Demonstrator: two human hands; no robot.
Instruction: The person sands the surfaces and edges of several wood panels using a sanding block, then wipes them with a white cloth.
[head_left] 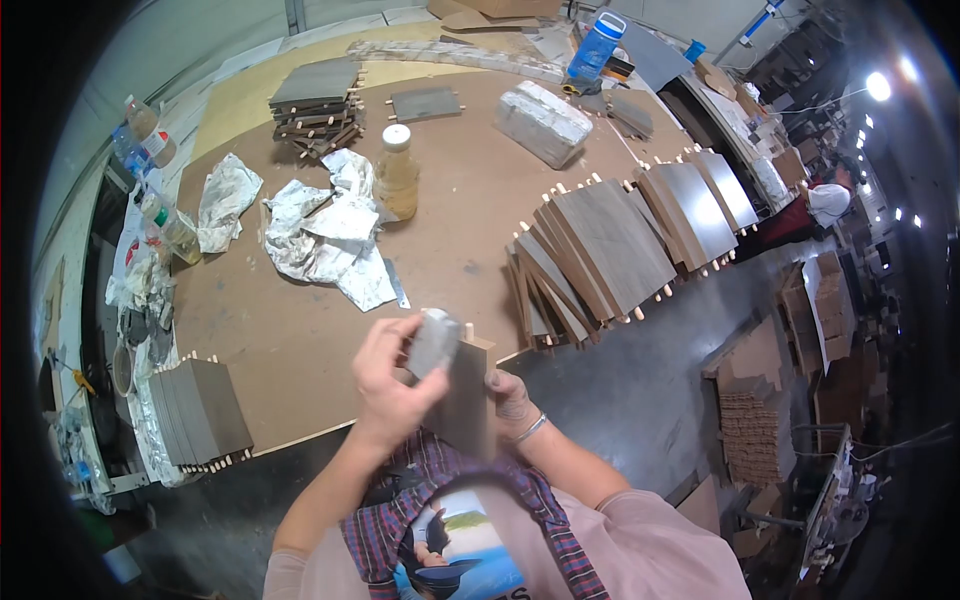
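Apparently, one flat grey-brown wooden panel (466, 402) is partway worked, held near the edge of the brown table (275, 350): the right hand (513, 405) has its grip clamped on one side, while the left hand (386, 376) pinches a pale grey rectangular block (434, 342) by its top. Similar dowelled panels (610, 240) sit grouped on the table; which are finished, I cannot tell. The block is blurred, its contact with the panel unclear.

Workshop with stacked dowelled panels (610, 247)
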